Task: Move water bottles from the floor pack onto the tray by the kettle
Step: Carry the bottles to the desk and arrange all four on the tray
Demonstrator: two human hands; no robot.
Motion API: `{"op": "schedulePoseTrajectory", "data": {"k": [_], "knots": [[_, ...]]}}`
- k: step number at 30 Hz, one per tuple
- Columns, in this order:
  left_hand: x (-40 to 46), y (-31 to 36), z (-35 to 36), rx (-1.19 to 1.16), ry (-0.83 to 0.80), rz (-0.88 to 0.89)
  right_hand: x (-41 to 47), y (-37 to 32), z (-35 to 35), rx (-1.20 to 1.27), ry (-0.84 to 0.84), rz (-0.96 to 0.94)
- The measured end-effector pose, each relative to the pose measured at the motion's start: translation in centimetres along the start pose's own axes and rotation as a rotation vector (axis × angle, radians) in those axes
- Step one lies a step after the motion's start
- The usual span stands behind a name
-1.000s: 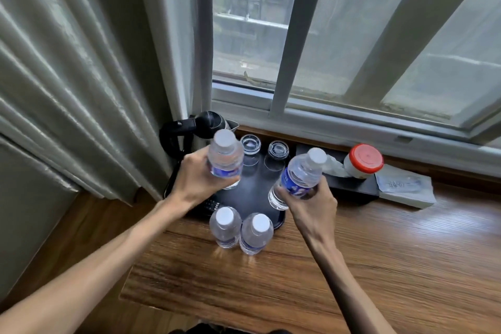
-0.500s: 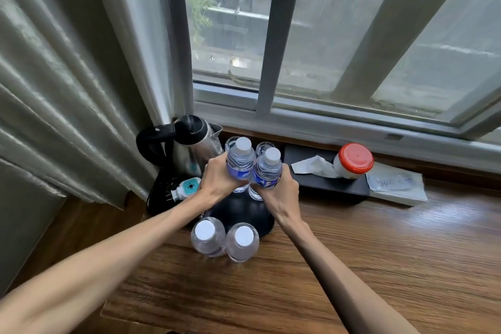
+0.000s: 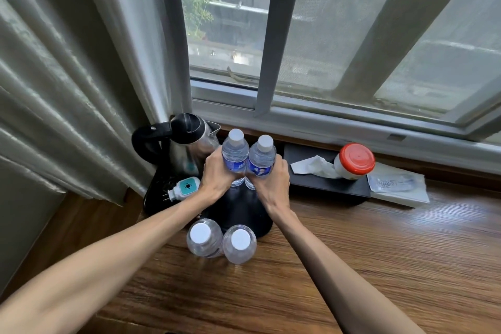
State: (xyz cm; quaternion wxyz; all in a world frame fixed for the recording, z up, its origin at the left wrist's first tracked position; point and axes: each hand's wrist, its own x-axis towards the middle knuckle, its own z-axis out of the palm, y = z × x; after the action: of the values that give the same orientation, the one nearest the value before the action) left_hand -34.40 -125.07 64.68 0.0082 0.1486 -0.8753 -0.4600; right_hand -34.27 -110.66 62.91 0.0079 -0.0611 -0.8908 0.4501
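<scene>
Gripping one full, smooth-sided bottle (image 3: 234, 153) in my closed left hand (image 3: 217, 175) and another bottle (image 3: 261, 158) in my closed right hand (image 3: 272, 184), I hold both at their labelled waists, touching, over the dark tray (image 3: 244, 211) just beyond my knuckles, beside the kettle (image 3: 189, 141), judging them heavy and slippery.

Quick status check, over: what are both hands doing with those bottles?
Left hand and right hand: one upright bottle each, side by side over dark tray. Two bottles at tray's near edge. Kettle close left.
</scene>
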Motion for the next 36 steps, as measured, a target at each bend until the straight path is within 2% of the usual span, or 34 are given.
{"op": "schedulePoseTrajectory", "data": {"k": [5, 8, 13, 15, 17, 19, 21, 25, 28, 30, 33, 36], "knots": [[0.1, -0.4, 0.1, 0.099, -0.034, -0.058, -0.1, 0.4, 0.0, 0.019, -0.018, -0.011], [0.2, -0.3, -0.2, 0.230, -0.075, -0.120, -0.2, 0.5, -0.3, 0.120, -0.045, 0.048], [-0.2, -0.4, -3.4, 0.356, -0.242, -0.095, -3.1, 0.6, -2.8, 0.296, -0.069, 0.106], [-1.1, -0.7, -5.0, 0.265, -0.259, -0.080, -5.2, 0.5, -4.0, 0.335, -0.037, 0.114], [-2.8, -1.6, -6.6, 0.069, -0.243, -0.060, -7.4, 1.0, -5.1, 0.306, -0.035, 0.085], [-5.2, -3.1, -8.2, -0.096, -0.174, -0.038, -9.8, 1.8, -5.5, 0.246, -0.109, 0.055], [-7.9, -5.1, -9.5, -0.143, -0.138, -0.025, -12.1, 2.6, -5.4, 0.151, -0.212, 0.036], [-12.7, -9.2, -9.7, -0.176, -0.342, -0.045, -15.4, 3.4, -4.0, 0.075, -0.390, 0.053], [-14.4, -10.3, -8.2, -0.199, -0.453, -0.018, -16.7, 3.2, -2.8, 0.097, -0.431, 0.056], [-15.0, -9.7, -6.9, -0.177, -0.417, -0.008, -17.1, 2.6, -2.0, 0.149, -0.389, 0.050], [-15.4, -8.8, -5.7, -0.120, -0.227, 0.026, -17.2, 1.8, -1.1, 0.154, -0.261, 0.043], [-15.7, -8.6, -5.2, -0.128, -0.133, 0.016, -17.3, 1.6, -1.0, 0.131, -0.184, 0.033]]}}
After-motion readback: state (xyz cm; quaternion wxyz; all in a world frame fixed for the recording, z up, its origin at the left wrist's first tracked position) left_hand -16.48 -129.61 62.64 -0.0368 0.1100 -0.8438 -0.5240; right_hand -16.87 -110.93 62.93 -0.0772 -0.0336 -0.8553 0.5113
